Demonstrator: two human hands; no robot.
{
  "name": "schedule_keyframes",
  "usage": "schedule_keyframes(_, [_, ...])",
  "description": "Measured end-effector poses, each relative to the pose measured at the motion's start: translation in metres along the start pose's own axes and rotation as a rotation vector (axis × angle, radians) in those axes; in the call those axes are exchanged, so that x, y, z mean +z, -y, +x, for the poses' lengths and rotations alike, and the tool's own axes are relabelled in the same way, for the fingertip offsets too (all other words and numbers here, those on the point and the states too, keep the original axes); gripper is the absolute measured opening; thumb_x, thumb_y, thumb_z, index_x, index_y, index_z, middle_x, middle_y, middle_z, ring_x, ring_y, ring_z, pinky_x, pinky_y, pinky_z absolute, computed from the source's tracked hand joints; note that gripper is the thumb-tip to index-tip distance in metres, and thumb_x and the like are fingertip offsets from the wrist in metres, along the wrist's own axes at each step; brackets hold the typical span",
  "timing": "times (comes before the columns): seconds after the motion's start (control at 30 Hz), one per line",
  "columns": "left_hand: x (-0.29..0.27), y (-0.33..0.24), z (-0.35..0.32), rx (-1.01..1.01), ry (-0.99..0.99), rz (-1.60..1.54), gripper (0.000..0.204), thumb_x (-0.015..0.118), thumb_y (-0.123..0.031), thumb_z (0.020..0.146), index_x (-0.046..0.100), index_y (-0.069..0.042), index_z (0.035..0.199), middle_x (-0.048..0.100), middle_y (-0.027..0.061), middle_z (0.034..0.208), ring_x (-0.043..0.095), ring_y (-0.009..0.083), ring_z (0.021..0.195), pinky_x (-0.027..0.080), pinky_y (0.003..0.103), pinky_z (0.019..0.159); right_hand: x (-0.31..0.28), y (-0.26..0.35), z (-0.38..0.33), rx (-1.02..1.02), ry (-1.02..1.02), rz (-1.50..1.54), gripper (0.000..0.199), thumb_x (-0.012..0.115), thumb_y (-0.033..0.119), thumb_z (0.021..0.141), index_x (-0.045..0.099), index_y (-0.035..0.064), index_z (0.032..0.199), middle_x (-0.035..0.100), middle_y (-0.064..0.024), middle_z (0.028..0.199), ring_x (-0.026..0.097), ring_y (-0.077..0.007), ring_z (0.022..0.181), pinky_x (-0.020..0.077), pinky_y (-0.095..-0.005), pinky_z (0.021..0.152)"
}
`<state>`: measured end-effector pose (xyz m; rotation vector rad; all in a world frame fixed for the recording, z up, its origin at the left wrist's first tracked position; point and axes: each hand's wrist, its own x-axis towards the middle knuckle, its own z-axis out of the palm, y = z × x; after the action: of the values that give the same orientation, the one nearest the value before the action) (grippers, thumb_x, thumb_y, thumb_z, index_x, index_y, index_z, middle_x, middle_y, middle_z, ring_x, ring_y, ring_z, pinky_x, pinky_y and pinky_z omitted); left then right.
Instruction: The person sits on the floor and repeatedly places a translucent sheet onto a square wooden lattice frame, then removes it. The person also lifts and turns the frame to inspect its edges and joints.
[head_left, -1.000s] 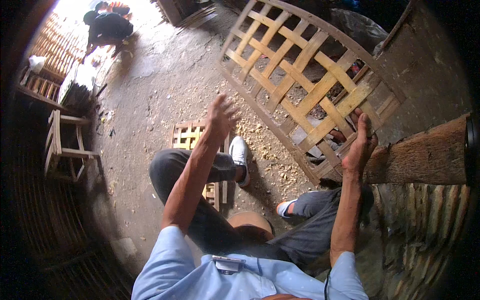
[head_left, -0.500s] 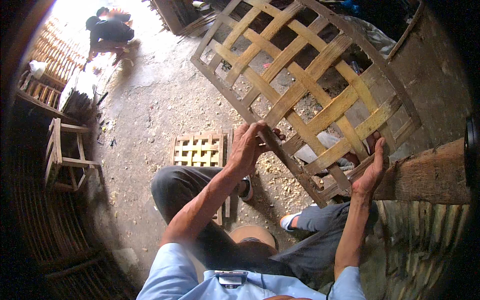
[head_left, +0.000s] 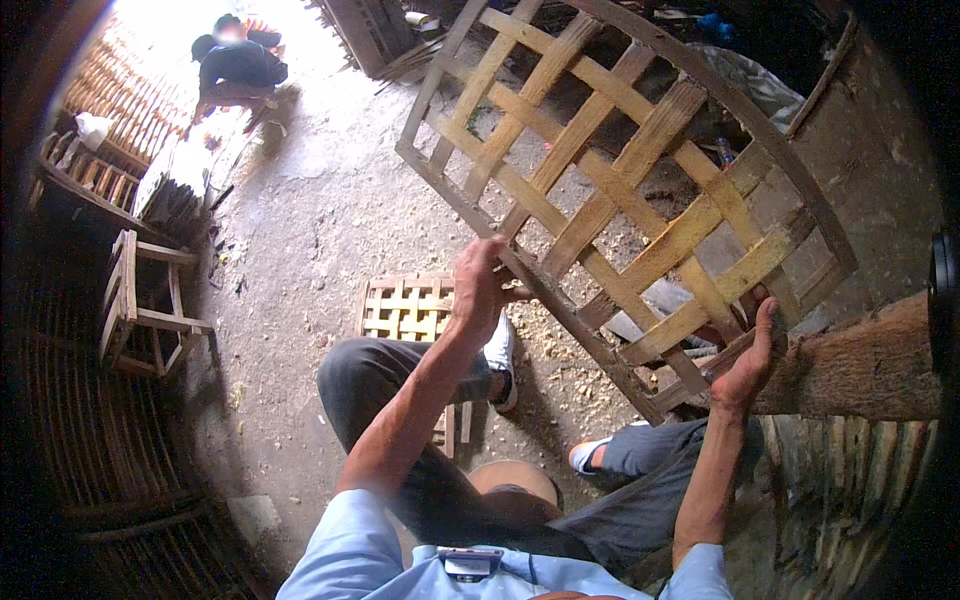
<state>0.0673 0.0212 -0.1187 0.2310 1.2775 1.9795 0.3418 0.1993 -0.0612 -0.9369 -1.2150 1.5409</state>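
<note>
A large woven lattice panel (head_left: 672, 243) of yellowish wooden slats in a darker wooden frame is held up tilted in front of me. My left hand (head_left: 480, 285) is closed on the long left rail of its frame, some fingers hidden behind the wood. At the near right corner my right hand (head_left: 745, 365) grips the frame's lower end, thumb on the near side and fingers partly behind the slats. Below the panel are my legs in dark trousers, and wood chips show on the floor through its gaps.
A smaller lattice panel (head_left: 408, 308) lies beyond my left knee. At the left stands a bare wooden stool frame (head_left: 150, 318). A thick wooden beam (head_left: 850, 365) lies to the right. Far left, a person (head_left: 240, 72) crouches in bright light. A round seat (head_left: 512, 480) shows between my legs.
The scene has shifted slightly right and down. My left hand's fingers have shifted their hold on the rail, while the right hand keeps its grip. The panel stays tilted much as before.
</note>
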Motion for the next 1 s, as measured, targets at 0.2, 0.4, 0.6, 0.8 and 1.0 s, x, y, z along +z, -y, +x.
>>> schedule_keyframes(0.2, [-0.004, 0.005, 0.004, 0.076, 0.08, 0.05, 0.023, 0.063, -0.019, 0.098, 0.055, -0.002, 0.113, 0.066, 0.0097, 0.101, 0.069, 0.0178, 0.083, 0.065, 0.034, 0.058, 0.001, -0.002, 0.003, -0.013, -0.067, 0.053, 0.062, 0.054, 0.049, 0.102, 0.054, -0.0003, 0.139, 0.056, -0.0114, 0.14, 0.058, -0.0223, 0.123, 0.0534, -0.0389, 0.098])
schedule_keyframes(0.4, [0.003, -0.008, 0.0, -0.053, -0.017, 0.03, 0.041, 0.065, -0.028, 0.097, 0.053, 0.001, 0.124, 0.066, 0.0165, 0.11, 0.071, 0.0246, 0.087, 0.064, 0.037, 0.067, -0.006, -0.01, 0.005, -0.098, -0.074, -0.06, 0.054, 0.055, 0.045, 0.103, 0.059, -0.001, 0.132, 0.063, -0.0125, 0.13, 0.062, -0.0225, 0.116, 0.0555, -0.0394, 0.093])
schedule_keyframes(0.6, [-0.003, -0.007, 0.002, 0.119, 0.007, 0.037, 0.041, 0.053, -0.03, 0.101, 0.051, 0.003, 0.124, 0.065, 0.0199, 0.119, 0.072, 0.0318, 0.095, 0.064, 0.04, 0.065, 0.003, -0.004, -0.001, -0.093, -0.079, -0.019, 0.051, 0.057, 0.043, 0.102, 0.062, -0.0014, 0.127, 0.065, -0.0127, 0.126, 0.066, -0.0233, 0.107, 0.0574, -0.0387, 0.087])
schedule_keyframes(0.8, [-0.006, -0.019, 0.007, -0.054, -0.15, -0.03, 0.045, 0.049, -0.039, 0.101, 0.051, 0.0, 0.122, 0.064, 0.0196, 0.105, 0.073, 0.0315, 0.089, 0.064, 0.04, 0.066, -0.001, 0.001, -0.001, -0.066, -0.008, 0.034, 0.052, 0.058, 0.043, 0.102, 0.062, -0.0017, 0.129, 0.065, -0.0109, 0.127, 0.064, -0.0221, 0.111, 0.0544, -0.0376, 0.092])
schedule_keyframes(1.0, [-0.012, -0.022, 0.004, 0.031, -0.042, -0.043, 0.035, 0.056, -0.019, 0.093, 0.051, 0.003, 0.119, 0.063, 0.0162, 0.099, 0.073, 0.0333, 0.09, 0.065, 0.04, 0.073, 0.002, -0.008, 0.002, -0.071, -0.104, -0.019, 0.055, 0.056, 0.045, 0.102, 0.059, -0.0004, 0.133, 0.06, -0.01, 0.135, 0.058, -0.0211, 0.12, 0.0483, -0.0371, 0.101])
